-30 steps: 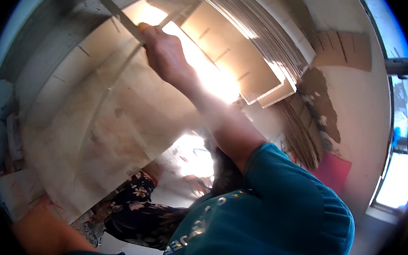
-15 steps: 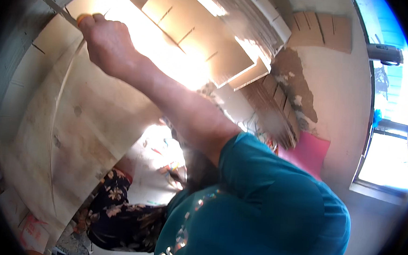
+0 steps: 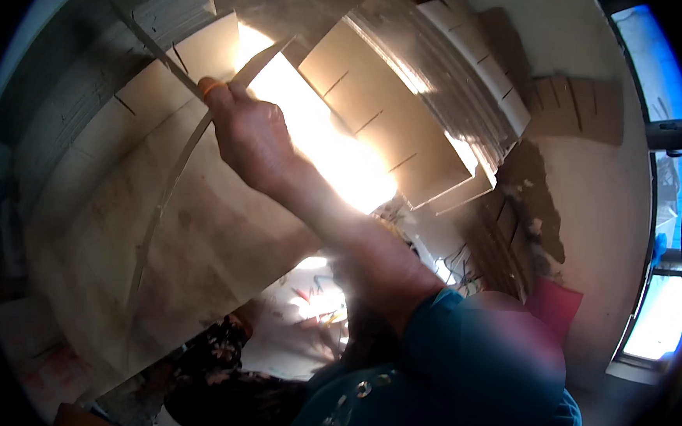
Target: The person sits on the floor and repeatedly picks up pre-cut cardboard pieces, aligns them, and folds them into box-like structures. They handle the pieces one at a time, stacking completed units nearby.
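My right hand (image 3: 252, 133) reaches out to the upper left, its fingers closed around a long, narrow dark blade-like tool (image 3: 145, 38) with a bit of orange at the grip. The handle is mostly hidden in the fist. Beneath the hand lies a large tan cardboard sheet (image 3: 207, 228). A thin curved strip (image 3: 173, 179) runs along the sheet and under the fist, with its far end (image 3: 263, 60) rising beyond the knuckles. Whether the hand also grips this strip I cannot tell. My left hand does not show clearly; a brown patch at the lower left edge is too unclear to name.
Slotted cardboard sheets (image 3: 397, 130) are stacked at the upper middle, beside strong glare. More flat cardboard (image 3: 166, 15) stands at the upper left. Cardboard pieces (image 3: 503, 238) and a pink sheet (image 3: 555, 304) rest by the right wall. A window (image 3: 655, 310) is at the far right.
The view has shifted, so hand and cardboard appear lower and further right. The strip's far end now shows raised beyond my right hand, which still grips the blade-like tool.
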